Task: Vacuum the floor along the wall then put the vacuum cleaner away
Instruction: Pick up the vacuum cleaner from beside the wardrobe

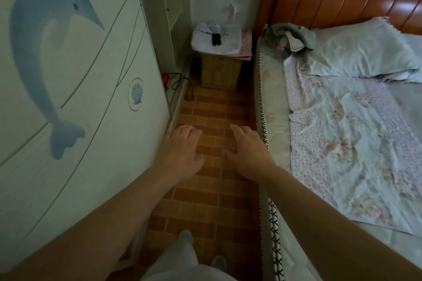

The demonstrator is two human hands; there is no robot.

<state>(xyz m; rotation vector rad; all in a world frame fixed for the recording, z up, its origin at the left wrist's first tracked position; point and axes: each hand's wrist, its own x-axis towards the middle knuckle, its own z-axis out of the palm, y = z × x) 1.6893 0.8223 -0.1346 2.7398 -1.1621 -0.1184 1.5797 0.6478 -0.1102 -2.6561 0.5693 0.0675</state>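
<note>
Brick-pattern floor (212, 107) runs 12 to 6 between wardrobe (80, 75) at 9 and bed (272, 98) at 3; I see left hand (180, 150) and right hand (249, 155) above it, fingers relaxed, holding nothing.

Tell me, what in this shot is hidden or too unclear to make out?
Head view:
1. The vacuum cleaner: nowhere in frame.
2. A red thing with a black cord: half hidden behind the wardrobe door, too small to name.
3. Print on the white bag: blurred, partly covered by a black device.
4. The floor beneath the left hand and right hand: covered by them.
</note>
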